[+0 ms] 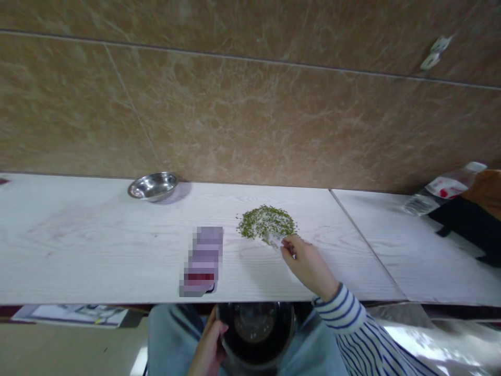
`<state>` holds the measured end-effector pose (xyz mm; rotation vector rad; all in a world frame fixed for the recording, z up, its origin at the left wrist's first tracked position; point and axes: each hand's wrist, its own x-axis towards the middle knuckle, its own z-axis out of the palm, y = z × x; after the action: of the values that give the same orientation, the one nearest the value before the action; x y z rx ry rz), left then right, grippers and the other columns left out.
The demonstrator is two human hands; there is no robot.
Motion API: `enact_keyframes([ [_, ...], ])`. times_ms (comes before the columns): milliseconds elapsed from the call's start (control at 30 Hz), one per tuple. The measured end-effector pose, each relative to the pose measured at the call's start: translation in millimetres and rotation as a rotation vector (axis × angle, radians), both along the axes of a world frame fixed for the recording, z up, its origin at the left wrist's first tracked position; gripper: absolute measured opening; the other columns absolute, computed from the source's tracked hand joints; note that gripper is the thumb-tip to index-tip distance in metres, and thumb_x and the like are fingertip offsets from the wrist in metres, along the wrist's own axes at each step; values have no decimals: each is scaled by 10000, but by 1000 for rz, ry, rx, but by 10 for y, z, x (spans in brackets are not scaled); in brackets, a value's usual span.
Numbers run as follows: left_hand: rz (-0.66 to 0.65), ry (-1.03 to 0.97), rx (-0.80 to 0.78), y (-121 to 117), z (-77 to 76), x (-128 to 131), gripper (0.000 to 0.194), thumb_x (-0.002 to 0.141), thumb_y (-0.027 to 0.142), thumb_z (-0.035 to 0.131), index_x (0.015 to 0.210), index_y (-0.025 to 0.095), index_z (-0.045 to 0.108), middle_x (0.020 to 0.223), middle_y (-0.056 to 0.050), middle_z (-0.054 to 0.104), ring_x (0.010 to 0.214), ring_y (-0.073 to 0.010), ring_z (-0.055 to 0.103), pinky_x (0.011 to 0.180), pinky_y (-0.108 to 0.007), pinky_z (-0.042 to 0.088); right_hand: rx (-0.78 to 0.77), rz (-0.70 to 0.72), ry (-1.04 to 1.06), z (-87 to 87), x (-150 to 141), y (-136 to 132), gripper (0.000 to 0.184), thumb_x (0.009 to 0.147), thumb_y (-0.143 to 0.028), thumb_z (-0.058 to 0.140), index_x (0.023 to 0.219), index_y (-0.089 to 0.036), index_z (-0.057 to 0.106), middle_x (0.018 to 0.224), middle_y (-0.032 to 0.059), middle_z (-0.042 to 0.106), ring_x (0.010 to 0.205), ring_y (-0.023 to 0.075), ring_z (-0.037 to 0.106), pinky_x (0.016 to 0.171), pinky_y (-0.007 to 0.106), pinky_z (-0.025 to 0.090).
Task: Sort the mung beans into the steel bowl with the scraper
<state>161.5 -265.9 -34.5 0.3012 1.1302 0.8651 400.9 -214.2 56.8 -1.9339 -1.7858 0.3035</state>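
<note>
A spread-out heap of small green bits (pixel 267 221), with whitish patches among them, lies on the white tabletop (pixel 129 250). At the near edge of the heap, my right hand (pixel 309 263) pinches a small, clear whitish piece (pixel 275 240), perhaps plastic; its exact kind does not show. Below the table edge, a dark round pot (pixel 254 334) sits between my legs. My left hand (pixel 213 342) is closed on the left side of the pot's rim, thumb over the edge. The inside of the pot looks dark, with a few pale specks or reflections.
A shiny metal bowl (pixel 153 186) stands by the wall at the back left. Left of the heap lies a phone-like rectangle (pixel 203 258), blurred out. On the far right are a plastic bottle (pixel 448 185) and a black cloth item (pixel 469 224). A seam (pixel 366 243) crosses the tabletop.
</note>
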Motion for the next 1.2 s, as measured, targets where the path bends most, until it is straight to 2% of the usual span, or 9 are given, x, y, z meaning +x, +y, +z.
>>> enact_keyframes([
  [133, 1, -3, 4, 14, 12, -23, 530, 639, 177, 551, 1167, 211, 564, 993, -17, 715, 1034, -233, 575, 786, -294, 446, -29, 58, -88, 24, -290, 278, 122, 840, -218, 429, 903, -200, 533, 699, 7, 637, 646, 145, 594, 580, 231, 356],
  [233, 21, -14, -6, 29, 24, -52, 608, 637, 168, 540, 1242, 218, 506, 1021, -27, 707, 1023, -243, 587, 803, -319, 445, -36, 52, -101, -24, -322, 362, 125, 846, -234, 433, 924, -207, 527, 694, 5, 642, 651, 153, 602, 571, 231, 349],
  [367, 4, -7, -18, 49, 36, -91, 635, 639, 158, 549, 1267, 217, 476, 1010, -40, 705, 995, -256, 605, 809, -344, 444, -11, -18, -55, -73, -134, 330, 130, 858, -270, 430, 926, -213, 525, 750, 16, 654, 653, 151, 598, 573, 230, 372],
  [467, -16, 7, -16, 73, 7, -82, 601, 637, 161, 559, 1233, 213, 500, 1027, -41, 697, 1018, -254, 592, 803, -337, 445, -1, -9, -44, -41, 71, 232, 150, 865, -297, 438, 939, -220, 542, 749, 12, 654, 660, 156, 595, 598, 242, 394],
  [567, -16, 38, -42, 99, -83, -31, 540, 615, 193, 574, 1154, 214, 555, 1061, -38, 685, 1043, -258, 575, 784, -333, 452, -26, 99, -68, 26, 220, 124, 182, 884, -314, 426, 951, -235, 576, 824, 14, 668, 710, 153, 606, 637, 248, 406],
  [700, -24, 70, -68, 101, -190, 55, 536, 558, 194, 584, 1094, 225, 587, 1025, -32, 694, 1015, -265, 589, 756, -336, 460, -75, 255, -131, 62, 280, 80, 225, 910, -306, 395, 946, -242, 607, 869, 15, 672, 775, 146, 611, 695, 251, 407],
  [967, -10, 114, -67, 81, -38, 154, 514, 601, 191, 576, 1114, 226, 567, 878, -7, 710, 923, -243, 621, 735, -315, 464, -111, 207, -321, 29, 302, 372, 245, 925, -325, 389, 1012, -241, 602, 884, 33, 682, 819, 149, 615, 755, 264, 386],
  [1067, 32, 148, -70, 91, -27, 177, 539, 584, 202, 580, 1122, 230, 575, 881, -14, 709, 908, -255, 621, 726, -327, 468, -106, 193, -350, 42, 328, 484, 243, 927, -322, 389, 1017, -239, 599, 900, 37, 682, 847, 147, 614, 763, 259, 376],
  [1200, 21, 138, -75, 101, -27, 184, 579, 589, 207, 578, 1167, 234, 550, 897, -22, 705, 881, -263, 625, 715, -345, 473, -75, 174, -370, 77, 374, 556, 240, 932, -323, 381, 1018, -248, 592, 899, 26, 685, 828, 149, 617, 746, 264, 366],
])
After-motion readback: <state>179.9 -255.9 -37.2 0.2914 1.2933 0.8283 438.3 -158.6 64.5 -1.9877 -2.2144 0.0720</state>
